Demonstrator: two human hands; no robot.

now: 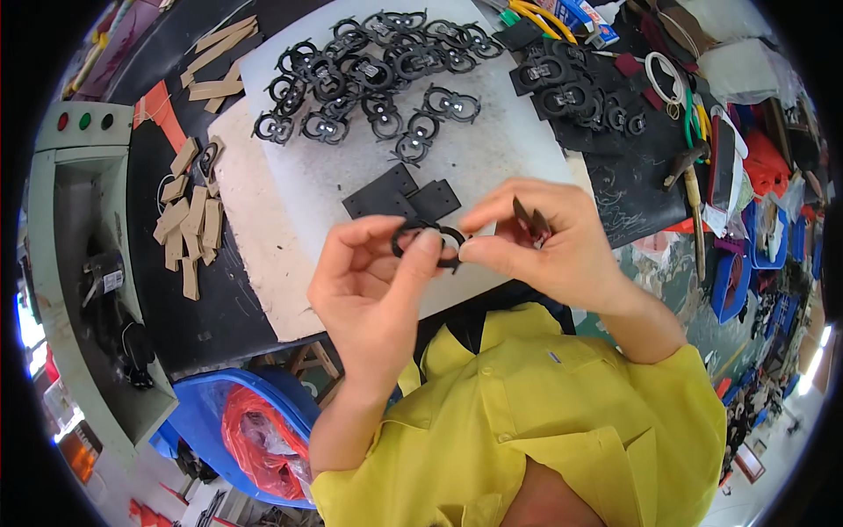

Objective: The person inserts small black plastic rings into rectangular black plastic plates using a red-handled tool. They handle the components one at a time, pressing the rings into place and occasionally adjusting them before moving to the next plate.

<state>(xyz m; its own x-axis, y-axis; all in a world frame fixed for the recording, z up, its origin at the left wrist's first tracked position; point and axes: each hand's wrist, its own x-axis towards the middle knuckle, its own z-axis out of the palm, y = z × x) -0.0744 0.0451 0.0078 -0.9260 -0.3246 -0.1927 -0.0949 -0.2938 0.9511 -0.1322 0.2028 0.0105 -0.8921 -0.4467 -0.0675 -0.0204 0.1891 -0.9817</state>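
My left hand and my right hand together pinch a small black ring-shaped bow piece just above the near edge of a white work board. My right hand also has a thin dark tool tucked between its fingers. Flat black squares lie on the board right behind my hands. A heap of several finished black bow pieces with shiny centres covers the far part of the board.
Tan strips lie on the dark bench at left beside a grey-green machine. More black pieces, a hammer, a white ring and yellow pliers sit at right. A blue bin with red plastic stands below.
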